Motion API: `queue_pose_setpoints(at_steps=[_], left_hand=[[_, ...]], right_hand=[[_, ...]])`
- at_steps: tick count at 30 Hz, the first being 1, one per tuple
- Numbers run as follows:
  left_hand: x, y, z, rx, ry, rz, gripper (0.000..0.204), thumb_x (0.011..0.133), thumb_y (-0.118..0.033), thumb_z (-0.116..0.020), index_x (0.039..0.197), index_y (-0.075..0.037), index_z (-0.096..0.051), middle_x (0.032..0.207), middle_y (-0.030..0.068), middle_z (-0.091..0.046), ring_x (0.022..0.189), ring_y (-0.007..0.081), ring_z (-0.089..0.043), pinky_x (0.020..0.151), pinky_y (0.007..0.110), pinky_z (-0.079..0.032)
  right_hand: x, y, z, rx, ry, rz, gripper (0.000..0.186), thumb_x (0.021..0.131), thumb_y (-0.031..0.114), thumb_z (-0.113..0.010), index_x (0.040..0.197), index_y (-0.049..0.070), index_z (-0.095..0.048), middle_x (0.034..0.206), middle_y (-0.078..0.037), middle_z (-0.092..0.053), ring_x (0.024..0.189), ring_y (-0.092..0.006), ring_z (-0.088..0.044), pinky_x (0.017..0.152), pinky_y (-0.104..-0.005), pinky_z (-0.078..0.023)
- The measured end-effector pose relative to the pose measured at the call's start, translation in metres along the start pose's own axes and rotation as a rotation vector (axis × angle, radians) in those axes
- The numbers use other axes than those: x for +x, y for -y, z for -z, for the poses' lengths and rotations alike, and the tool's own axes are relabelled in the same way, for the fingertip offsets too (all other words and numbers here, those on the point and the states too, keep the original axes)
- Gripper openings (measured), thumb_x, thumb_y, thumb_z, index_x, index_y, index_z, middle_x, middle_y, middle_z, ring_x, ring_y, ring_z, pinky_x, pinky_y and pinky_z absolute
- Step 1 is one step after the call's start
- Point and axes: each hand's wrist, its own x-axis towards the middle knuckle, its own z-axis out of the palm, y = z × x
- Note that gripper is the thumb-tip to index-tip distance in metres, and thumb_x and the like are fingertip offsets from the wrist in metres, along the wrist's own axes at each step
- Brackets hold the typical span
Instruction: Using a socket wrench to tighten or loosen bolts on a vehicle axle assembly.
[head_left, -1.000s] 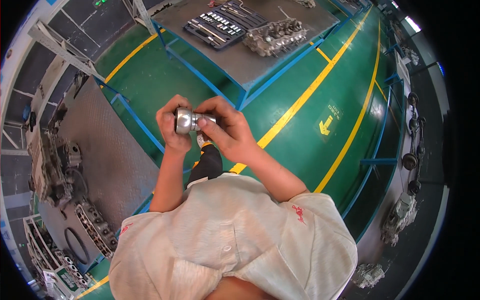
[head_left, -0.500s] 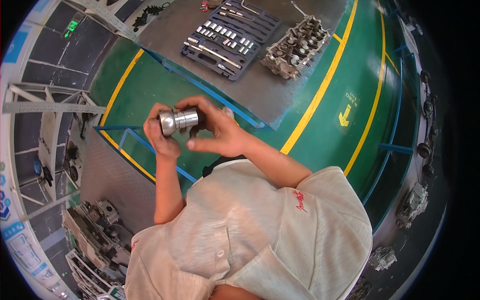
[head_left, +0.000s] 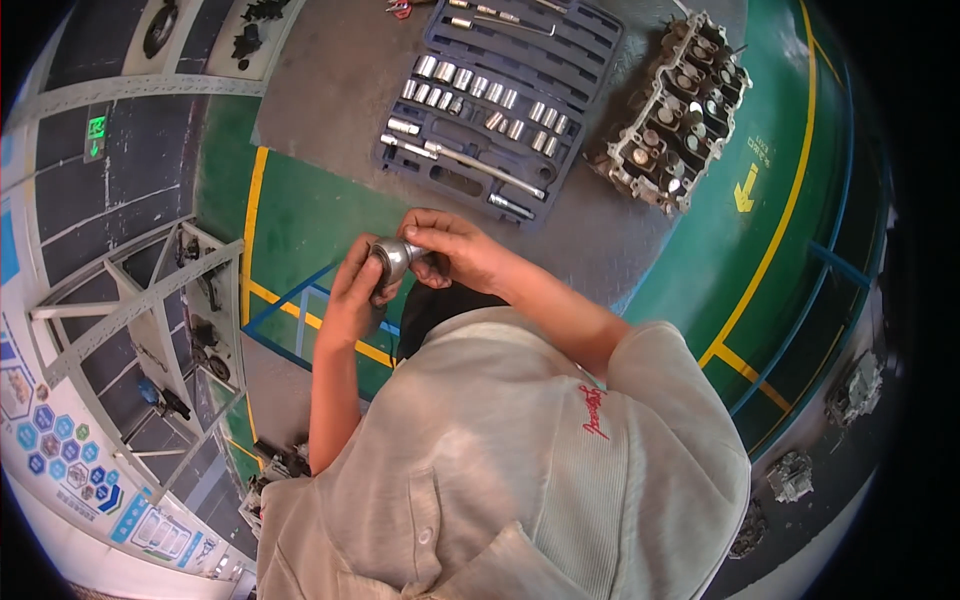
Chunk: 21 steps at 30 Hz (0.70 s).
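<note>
In front of my chest I hold a chrome ratchet wrench (head_left: 394,257), its rounded, shiny head facing up. My left hand (head_left: 359,290) is closed around the head's left side; the handle is hidden. From the right, my right hand (head_left: 448,245) has its fingers closed on the socket (head_left: 417,253) that sticks out of the head, covering most of it. Beyond my hands a dark blue socket set case (head_left: 465,185) lies spread on the bench, with rows of chrome sockets and bars in it.
A cylinder head (head_left: 678,115) rests on the metal-topped bench (head_left: 320,110), right of the case. Blue rails (head_left: 290,305) and a white frame rack (head_left: 150,300) with parts stand at left. Yellow lines (head_left: 775,260) cross the green floor. More engine parts (head_left: 790,475) lie at far right.
My right hand has closed over the socket, where its thumb and fingers were spread before. The wrench has shifted right in view. My view has turned, bringing the case and cylinder head nearer.
</note>
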Motion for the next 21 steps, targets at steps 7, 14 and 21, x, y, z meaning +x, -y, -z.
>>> queue_pose_setpoints(at_steps=[7, 14, 21], left_hand=[[0.071, -0.018, 0.03, -0.11, 0.032, 0.113, 0.04, 0.092, -0.041, -0.054, 0.104, -0.003, -0.051, 0.067, -0.001, -0.042, 0.053, 0.0064, -0.036, 0.047, 0.02, -0.025], [0.101, -0.038, 0.092, -0.261, -0.053, 0.009, 0.047, 0.097, -0.047, -0.04, 0.096, -0.003, -0.054, 0.056, -0.0032, -0.03, 0.046, 0.008, -0.024, 0.045, 0.024, -0.021], [0.094, -0.03, 0.099, -0.056, -0.074, 0.093, 0.045, 0.095, -0.051, -0.045, 0.096, -0.007, -0.049, 0.06, -0.0017, -0.033, 0.048, 0.0073, -0.027, 0.046, 0.022, -0.023]], right_hand=[[0.041, 0.033, 0.027, 0.089, 0.025, 0.065, 0.022, 0.093, 0.032, -0.056, 0.089, 0.01, -0.054, 0.065, -0.002, -0.056, 0.054, -0.0097, -0.053, 0.048, -0.0227, -0.039], [0.033, 0.027, 0.121, -0.241, -0.744, 0.393, 0.033, 0.088, 0.015, -0.062, 0.12, 0.007, -0.056, 0.086, -0.01, -0.064, 0.075, -0.0172, -0.064, 0.067, -0.0281, -0.052], [0.059, 0.056, 0.205, -1.174, -1.453, 0.399, 0.037, 0.078, 0.03, -0.068, 0.103, 0.004, -0.06, 0.073, -0.014, -0.064, 0.068, -0.0317, -0.063, 0.063, -0.039, -0.049]])
